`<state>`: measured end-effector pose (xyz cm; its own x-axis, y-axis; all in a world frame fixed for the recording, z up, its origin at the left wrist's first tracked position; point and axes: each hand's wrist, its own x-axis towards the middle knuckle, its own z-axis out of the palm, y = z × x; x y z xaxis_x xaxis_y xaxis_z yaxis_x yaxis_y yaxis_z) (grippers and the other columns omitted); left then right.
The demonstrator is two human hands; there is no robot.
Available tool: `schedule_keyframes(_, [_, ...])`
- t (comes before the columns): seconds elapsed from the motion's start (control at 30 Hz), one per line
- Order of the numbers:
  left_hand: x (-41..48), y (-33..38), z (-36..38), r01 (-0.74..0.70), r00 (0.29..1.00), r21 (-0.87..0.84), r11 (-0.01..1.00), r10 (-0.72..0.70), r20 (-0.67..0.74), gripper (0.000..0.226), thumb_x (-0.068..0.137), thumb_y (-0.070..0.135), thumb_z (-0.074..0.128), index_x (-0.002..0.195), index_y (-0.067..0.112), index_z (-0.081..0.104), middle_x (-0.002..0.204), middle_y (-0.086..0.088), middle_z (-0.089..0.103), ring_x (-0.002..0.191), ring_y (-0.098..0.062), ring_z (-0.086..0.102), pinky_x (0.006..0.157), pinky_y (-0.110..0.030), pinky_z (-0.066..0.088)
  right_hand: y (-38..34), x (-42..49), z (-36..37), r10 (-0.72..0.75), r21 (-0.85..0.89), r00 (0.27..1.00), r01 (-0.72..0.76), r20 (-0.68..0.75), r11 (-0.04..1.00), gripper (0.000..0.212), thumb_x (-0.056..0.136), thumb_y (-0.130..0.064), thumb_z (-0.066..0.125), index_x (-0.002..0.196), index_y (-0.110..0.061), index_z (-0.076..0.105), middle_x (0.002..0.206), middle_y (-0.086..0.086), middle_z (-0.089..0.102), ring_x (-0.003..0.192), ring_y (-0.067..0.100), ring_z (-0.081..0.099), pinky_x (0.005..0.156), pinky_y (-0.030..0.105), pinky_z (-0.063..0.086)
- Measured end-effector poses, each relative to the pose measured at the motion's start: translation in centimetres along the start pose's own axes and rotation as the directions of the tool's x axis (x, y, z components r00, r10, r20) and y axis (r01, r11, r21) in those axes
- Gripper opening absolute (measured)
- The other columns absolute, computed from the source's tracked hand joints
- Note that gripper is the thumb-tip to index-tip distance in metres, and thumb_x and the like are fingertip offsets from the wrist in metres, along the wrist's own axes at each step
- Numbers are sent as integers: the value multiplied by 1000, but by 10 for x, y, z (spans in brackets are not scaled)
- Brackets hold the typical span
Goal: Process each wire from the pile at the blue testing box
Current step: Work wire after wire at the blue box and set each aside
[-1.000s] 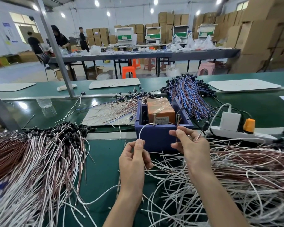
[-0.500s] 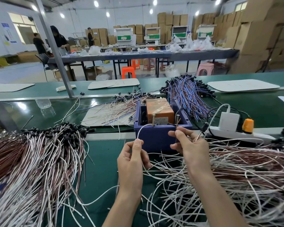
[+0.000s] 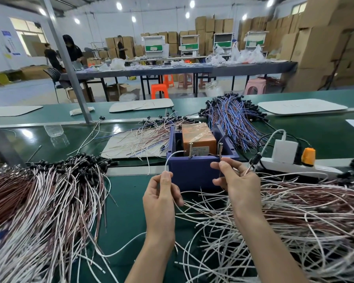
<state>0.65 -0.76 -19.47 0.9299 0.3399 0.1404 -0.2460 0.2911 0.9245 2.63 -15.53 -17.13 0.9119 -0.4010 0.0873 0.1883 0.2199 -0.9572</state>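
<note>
Pinching a white wire (image 3: pixel 167 161) in your left hand (image 3: pixel 161 199), with its end arcing up to the left screw (image 3: pixel 190 150) on the blue testing box (image 3: pixel 192 173), you pinch a brown strand (image 3: pixel 221 160) in your right hand (image 3: pixel 240 181) beside the right screw (image 3: pixel 220 149).

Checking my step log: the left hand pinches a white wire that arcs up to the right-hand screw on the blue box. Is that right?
Not quite. The head view shows the left hand pinching the white wire, but it arcs to the left-hand screw on the blue box.
</note>
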Motion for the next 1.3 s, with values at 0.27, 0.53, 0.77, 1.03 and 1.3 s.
schedule_keyframes(0.27, [-3,1,2,17,999,15,1000,-18,44,20,104,29,53,96,12,63,60,1,54,49,-12,46,47,-20,44,0,-1,0,-10,-13,1000,10,-2,1000,5,99,-14,63,103,-16,65,85,-6,79,49,9,64,58,16,55])
schedule_keyframes(0.53, [-5,3,3,30,998,21,999,-31,46,21,104,28,53,97,12,63,59,-1,52,48,-12,46,47,-20,44,1,0,0,-7,-23,1000,7,7,1000,6,99,-15,64,104,-17,65,86,-6,79,50,9,65,59,16,56])
schedule_keyframes(0.77, [-7,3,4,38,998,37,999,-40,45,20,104,27,53,96,12,63,59,-2,53,48,-13,46,46,-21,43,2,0,-1,-25,-16,1000,25,11,1000,6,100,-17,61,105,-18,65,89,-5,79,52,11,67,61,18,57])
schedule_keyframes(1.03, [-11,15,-5,-17,955,495,869,160,-249,44,106,32,43,147,18,37,136,3,54,130,-14,48,110,-28,39,-10,-44,0,-293,-81,951,286,-97,955,39,109,-47,27,108,-31,63,102,-9,77,57,19,69,53,16,50])
schedule_keyframes(1.3, [-62,71,18,-817,573,462,344,395,718,44,108,35,30,149,24,41,148,10,49,139,-2,38,118,-33,28,-57,-77,15,-344,45,901,345,264,938,46,104,-54,29,104,-39,72,112,-10,74,109,7,67,89,19,51])
